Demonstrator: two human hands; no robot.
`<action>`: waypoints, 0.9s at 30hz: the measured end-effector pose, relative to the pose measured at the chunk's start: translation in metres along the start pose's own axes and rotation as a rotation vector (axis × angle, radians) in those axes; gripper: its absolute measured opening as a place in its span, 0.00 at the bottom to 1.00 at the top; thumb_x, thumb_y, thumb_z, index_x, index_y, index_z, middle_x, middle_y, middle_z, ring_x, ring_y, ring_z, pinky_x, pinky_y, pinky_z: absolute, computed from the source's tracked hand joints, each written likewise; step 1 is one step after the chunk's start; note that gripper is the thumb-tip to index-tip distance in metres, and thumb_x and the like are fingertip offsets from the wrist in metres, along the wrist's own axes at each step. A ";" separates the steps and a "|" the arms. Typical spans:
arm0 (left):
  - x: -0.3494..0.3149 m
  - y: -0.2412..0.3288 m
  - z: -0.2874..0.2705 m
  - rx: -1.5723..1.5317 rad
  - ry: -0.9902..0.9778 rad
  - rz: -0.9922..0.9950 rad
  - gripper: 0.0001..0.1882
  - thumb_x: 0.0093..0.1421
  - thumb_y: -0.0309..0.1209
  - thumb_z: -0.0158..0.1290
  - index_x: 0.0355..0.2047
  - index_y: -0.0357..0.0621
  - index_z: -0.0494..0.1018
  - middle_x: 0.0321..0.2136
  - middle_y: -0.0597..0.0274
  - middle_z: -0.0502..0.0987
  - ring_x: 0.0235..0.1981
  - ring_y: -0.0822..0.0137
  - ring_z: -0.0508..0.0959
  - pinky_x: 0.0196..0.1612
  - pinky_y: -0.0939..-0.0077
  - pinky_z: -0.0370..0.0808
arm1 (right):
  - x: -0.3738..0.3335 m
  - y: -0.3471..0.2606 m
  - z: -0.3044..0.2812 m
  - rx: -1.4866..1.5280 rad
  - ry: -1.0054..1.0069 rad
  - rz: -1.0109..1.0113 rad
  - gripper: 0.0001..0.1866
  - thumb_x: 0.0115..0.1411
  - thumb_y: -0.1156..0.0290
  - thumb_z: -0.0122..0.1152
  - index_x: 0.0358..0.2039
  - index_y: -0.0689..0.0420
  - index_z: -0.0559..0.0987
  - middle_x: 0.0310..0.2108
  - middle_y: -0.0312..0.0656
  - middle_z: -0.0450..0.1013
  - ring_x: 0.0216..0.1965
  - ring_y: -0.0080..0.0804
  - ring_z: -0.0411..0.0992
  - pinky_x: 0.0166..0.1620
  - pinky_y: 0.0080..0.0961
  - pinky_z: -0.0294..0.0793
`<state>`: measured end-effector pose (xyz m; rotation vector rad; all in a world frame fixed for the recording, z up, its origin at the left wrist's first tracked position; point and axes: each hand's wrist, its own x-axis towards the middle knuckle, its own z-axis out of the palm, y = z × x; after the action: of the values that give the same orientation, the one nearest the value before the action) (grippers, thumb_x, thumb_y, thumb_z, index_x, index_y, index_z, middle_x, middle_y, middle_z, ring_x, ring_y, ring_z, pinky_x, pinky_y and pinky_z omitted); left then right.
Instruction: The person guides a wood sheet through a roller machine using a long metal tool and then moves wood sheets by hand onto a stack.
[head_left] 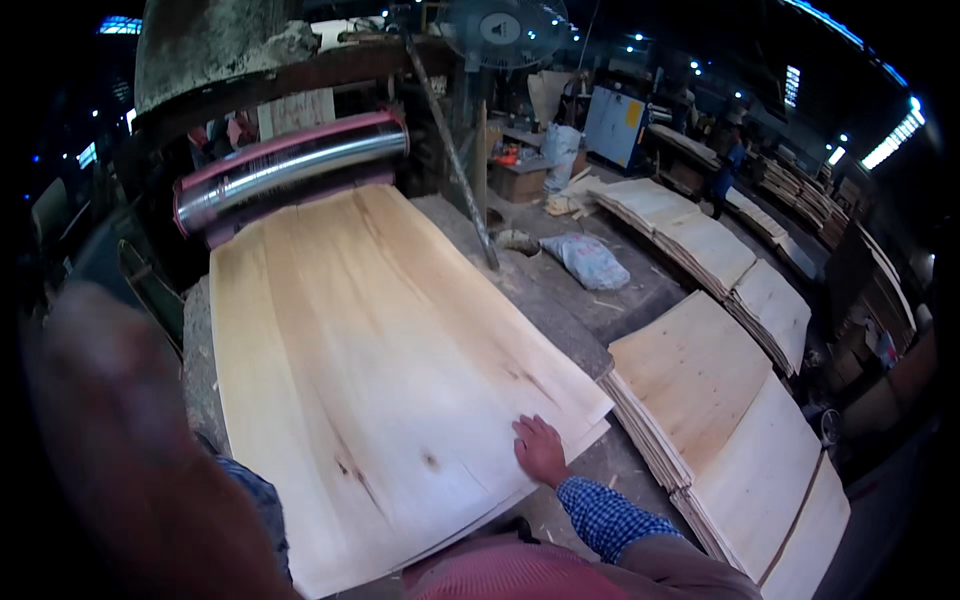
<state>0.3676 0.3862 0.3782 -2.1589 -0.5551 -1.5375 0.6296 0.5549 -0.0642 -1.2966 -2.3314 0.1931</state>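
Observation:
A wide sheet of pale wood veneer (380,350) with brown streaks and dark knots lies flat in front of me. Its far end meets a shiny metal roller (300,165) with pink ends. At the near right corner, my right hand (541,450) rests on the sheet, fingers spread and holding nothing. Another sheet's edge shows beneath that corner. Very close at the left is a large blurred shape that looks like my left hand (110,370), raised over the left side; its fingers cannot be made out. A blue checked sleeve shows beside it.
Stacked veneer sheets (700,370) stand to the right, with another row of stacks (700,240) behind. A filled plastic bag (587,261) lies on the floor near a slanted metal pole (450,140). Farther back are a fan (500,30), a pale cabinet (612,125) and a person in blue (730,170).

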 end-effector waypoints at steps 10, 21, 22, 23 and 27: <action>-0.285 -0.095 0.045 0.006 0.366 -1.437 0.05 0.57 0.26 0.52 0.31 0.36 0.72 0.25 0.70 0.71 0.28 0.79 0.69 0.33 0.85 0.67 | -0.070 0.000 -0.063 0.337 -0.376 0.331 0.13 0.55 0.61 0.54 0.34 0.56 0.77 0.34 0.49 0.73 0.38 0.43 0.72 0.42 0.35 0.71; -0.485 -0.033 0.145 0.275 0.458 -1.533 0.06 0.52 0.22 0.49 0.30 0.34 0.72 0.34 0.50 0.74 0.39 0.58 0.72 0.41 0.70 0.70 | -0.395 0.074 -0.066 0.271 -0.776 0.716 0.09 0.51 0.63 0.54 0.26 0.54 0.78 0.28 0.45 0.74 0.30 0.42 0.70 0.34 0.37 0.69; -0.482 -0.034 0.143 0.321 0.398 -1.517 0.05 0.52 0.22 0.49 0.30 0.34 0.72 0.35 0.51 0.74 0.38 0.58 0.72 0.41 0.70 0.70 | -0.397 0.077 -0.062 0.296 -0.744 0.723 0.09 0.51 0.63 0.54 0.25 0.54 0.78 0.27 0.45 0.74 0.29 0.42 0.70 0.33 0.37 0.68; -0.479 -0.034 0.144 0.367 0.340 -1.500 0.05 0.52 0.22 0.49 0.29 0.34 0.72 0.35 0.51 0.74 0.37 0.58 0.72 0.40 0.70 0.70 | -0.398 0.082 -0.057 0.318 -0.711 0.718 0.09 0.51 0.63 0.54 0.24 0.54 0.78 0.26 0.45 0.73 0.28 0.41 0.70 0.32 0.37 0.68; -0.486 -0.041 0.139 0.524 0.202 -1.415 0.05 0.52 0.22 0.49 0.29 0.34 0.72 0.33 0.52 0.74 0.33 0.59 0.73 0.38 0.70 0.71 | -0.390 0.107 -0.031 0.416 -0.581 0.651 0.09 0.50 0.63 0.55 0.22 0.54 0.77 0.23 0.45 0.73 0.26 0.41 0.69 0.30 0.37 0.68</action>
<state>0.3049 0.4619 -0.1191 -1.0463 -2.3697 -1.7650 0.9010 0.2859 -0.2000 -1.8903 -2.0031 1.3354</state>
